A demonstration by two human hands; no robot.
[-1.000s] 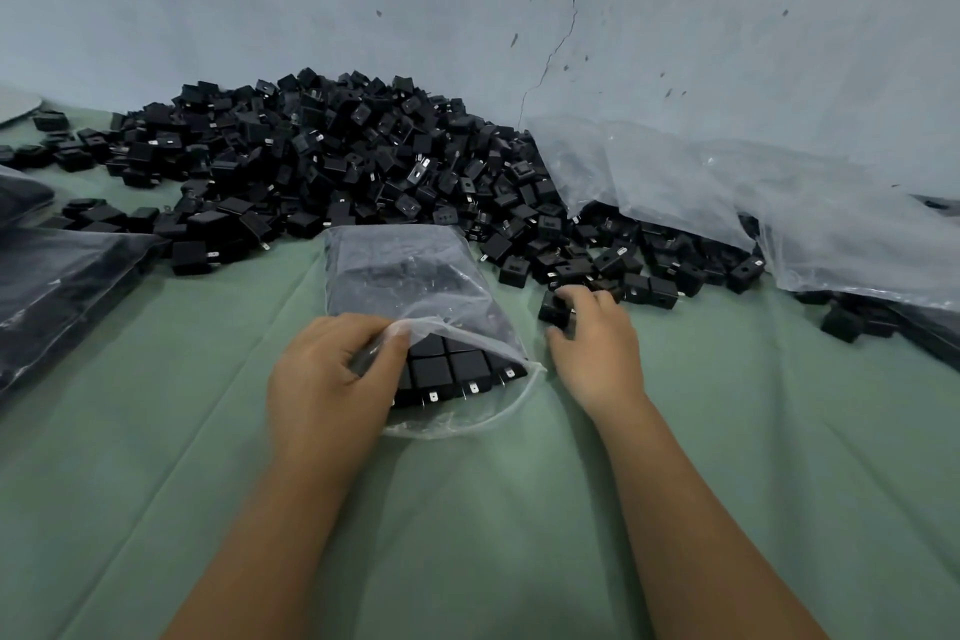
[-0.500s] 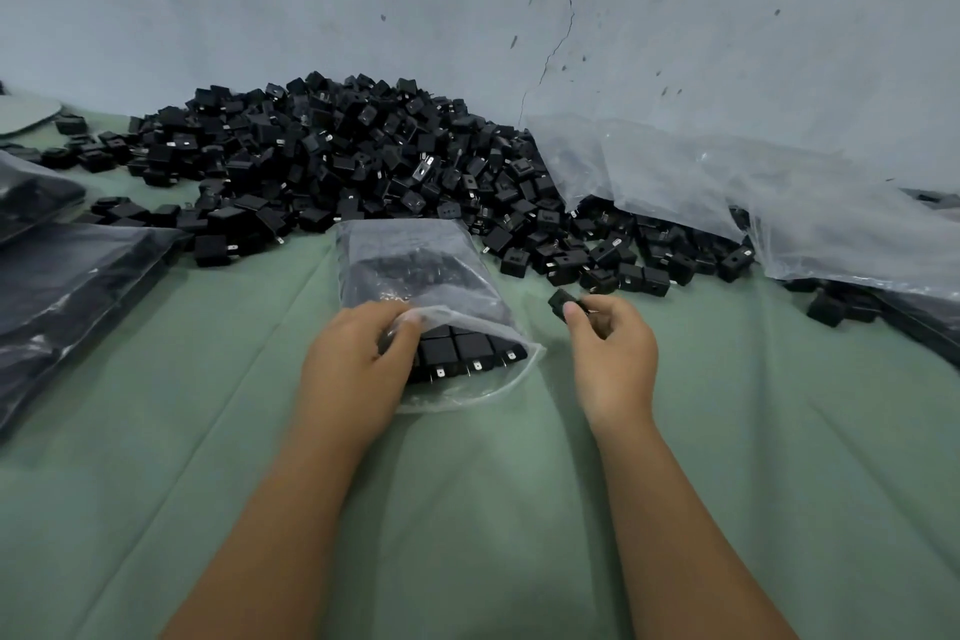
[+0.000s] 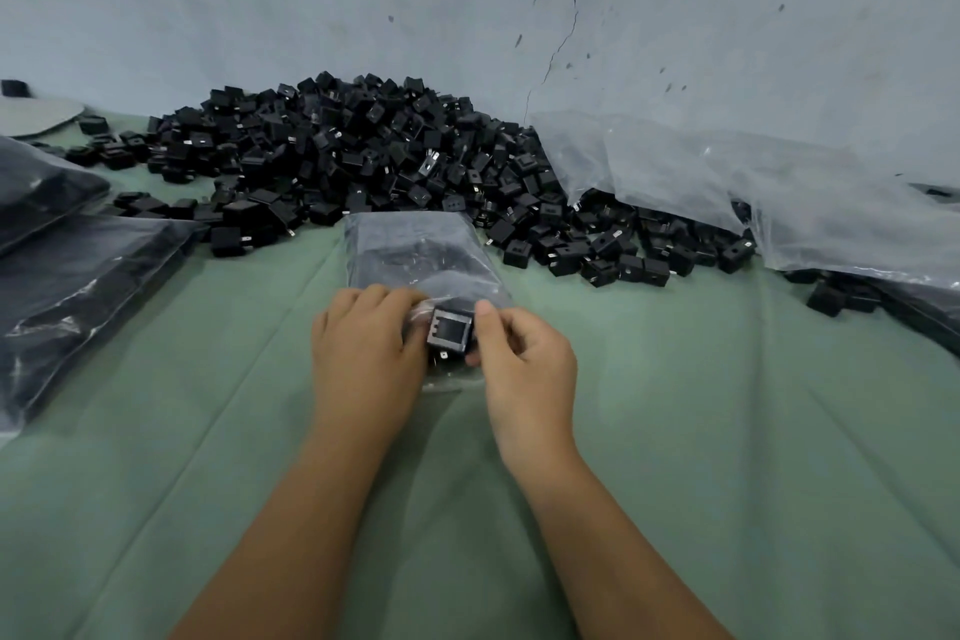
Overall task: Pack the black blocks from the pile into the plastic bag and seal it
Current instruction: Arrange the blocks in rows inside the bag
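Note:
A big pile of black blocks lies on the green cloth against the wall. In front of it lies a small clear plastic bag, partly filled with blocks, its mouth facing me. My left hand grips the bag's mouth edge and holds it up. My right hand pinches one black block between thumb and fingers right at the bag's mouth. The blocks inside the mouth are mostly hidden by my hands.
Filled dark bags lie stacked at the left. A large crumpled clear plastic sheet covers blocks at the right. The green cloth spreads toward me. A grey plate sits far left by the wall.
My right hand took a block from the pile's edge and carried it left to the bag's mouth. My left hand stayed on the bag's opening.

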